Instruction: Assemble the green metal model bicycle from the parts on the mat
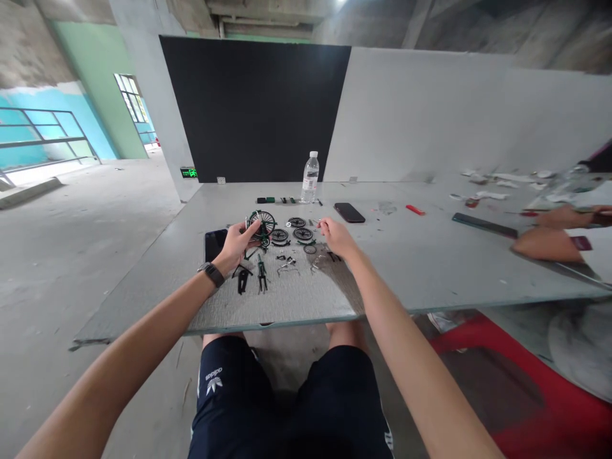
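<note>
My left hand [238, 245], with a dark watch on its wrist, is closed around a small model bicycle frame with one spoked wheel [262, 224] held upright above the table. My right hand [336, 237] is pinched on a tiny part I cannot make out, just right of the loose wheels. Three more small black wheels [292, 233] lie flat between the hands. Several dark bicycle parts [261, 275] and thin metal pieces [287, 264] lie on the grey table [430, 268] in front of me.
A phone [214, 244] lies by my left hand, another phone [349, 212] further right, a water bottle [310, 178] behind. A red item [415, 210] and a dark flat bar [482, 225] lie to the right. Another person's hands [559, 229] work at the right edge. A red stool [507, 382] stands below.
</note>
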A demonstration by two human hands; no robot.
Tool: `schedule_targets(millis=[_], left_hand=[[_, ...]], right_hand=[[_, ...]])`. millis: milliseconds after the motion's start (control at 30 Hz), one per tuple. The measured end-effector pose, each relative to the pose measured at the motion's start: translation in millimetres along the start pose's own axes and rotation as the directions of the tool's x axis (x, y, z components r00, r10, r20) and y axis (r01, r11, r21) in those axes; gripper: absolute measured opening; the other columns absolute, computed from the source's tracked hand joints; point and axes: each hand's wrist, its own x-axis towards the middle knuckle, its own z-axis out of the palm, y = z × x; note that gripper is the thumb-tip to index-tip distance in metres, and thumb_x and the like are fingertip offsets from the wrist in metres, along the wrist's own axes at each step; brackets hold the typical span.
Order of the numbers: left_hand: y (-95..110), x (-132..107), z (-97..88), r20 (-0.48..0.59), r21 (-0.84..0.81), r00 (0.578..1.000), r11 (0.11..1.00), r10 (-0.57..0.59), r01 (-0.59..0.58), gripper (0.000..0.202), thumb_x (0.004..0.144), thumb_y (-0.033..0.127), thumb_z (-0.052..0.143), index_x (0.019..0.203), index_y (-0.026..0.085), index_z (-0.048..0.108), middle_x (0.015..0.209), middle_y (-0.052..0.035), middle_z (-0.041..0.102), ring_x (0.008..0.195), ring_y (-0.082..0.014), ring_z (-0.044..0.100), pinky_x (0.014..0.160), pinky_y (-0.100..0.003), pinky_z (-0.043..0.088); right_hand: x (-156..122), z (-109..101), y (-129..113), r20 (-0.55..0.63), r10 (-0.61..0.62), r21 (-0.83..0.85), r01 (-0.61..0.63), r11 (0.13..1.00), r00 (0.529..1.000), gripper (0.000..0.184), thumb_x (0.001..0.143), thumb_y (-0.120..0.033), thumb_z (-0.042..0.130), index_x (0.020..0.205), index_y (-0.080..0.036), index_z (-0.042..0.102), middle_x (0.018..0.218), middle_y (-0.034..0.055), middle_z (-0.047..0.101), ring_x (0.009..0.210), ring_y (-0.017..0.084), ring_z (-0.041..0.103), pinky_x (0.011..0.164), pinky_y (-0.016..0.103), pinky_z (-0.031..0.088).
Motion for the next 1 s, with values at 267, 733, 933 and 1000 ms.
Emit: schedule_targets(millis=[267, 733, 933, 1000], left_hand=[[-2.0, -0.8, 2.1, 0.029, -0.002, 1.0, 1.0, -0.002, 0.002, 0.04, 0.081, 0.052, 0.076, 0.082, 0.015, 0.063, 0.081, -0.0064, 0.073, 0.067, -0.0154, 0.073, 0.061, -0.026, 0.055], [-4.5, 1.1, 1.0, 0.031, -0.016, 0.999, 1.0, -0.008, 0.009, 0.039, 0.08, 0.051, 0.078, 0.083, 0.014, 0.066, 0.081, -0.0072, 0.073, 0.067, -0.0154, 0.073, 0.06, -0.025, 0.055], [-5.1, 2.3, -0.8, 0.033, -0.02, 0.999, 1.0, 0.003, -0.002, 0.039, 0.081, 0.051, 0.077, 0.083, 0.014, 0.066, 0.083, -0.0083, 0.074, 0.068, -0.0164, 0.074, 0.063, -0.027, 0.057], [-4.8, 2.9, -0.9, 0.033, -0.012, 0.999, 1.0, 0.0, 0.001, 0.039, 0.081, 0.051, 0.077, 0.084, 0.014, 0.066, 0.086, -0.0097, 0.075, 0.07, -0.0173, 0.074, 0.065, -0.029, 0.058]], right_hand=[[-8.6, -9.3, -9.0, 0.31, 0.014, -0.042, -0.001, 0.999, 0.951, 0.015, 0.084, -0.036, 0.072, 0.077, -0.023, 0.074, 0.08, 0.0044, 0.072, 0.074, 0.02, 0.06, 0.068, 0.032, 0.042], [-8.5, -8.9, -10.0, 0.393, 0.031, -0.102, 0.01, 0.995, 0.919, 0.021, 0.084, -0.039, 0.072, 0.071, -0.022, 0.071, 0.063, 0.0022, 0.059, 0.056, 0.017, 0.05, 0.056, 0.033, 0.032], [-8.4, -11.1, -14.2, 0.354, -0.01, -0.078, 0.041, 0.996, 0.935, 0.021, 0.092, -0.042, 0.062, 0.084, -0.023, 0.069, 0.082, 0.006, 0.068, 0.073, 0.021, 0.059, 0.064, 0.033, 0.037], [-8.0, -10.1, -17.1, 0.33, -0.035, -0.072, 0.062, 0.995, 0.943, 0.025, 0.094, -0.046, 0.059, 0.086, -0.023, 0.067, 0.083, 0.0052, 0.067, 0.074, 0.021, 0.058, 0.065, 0.033, 0.036]])
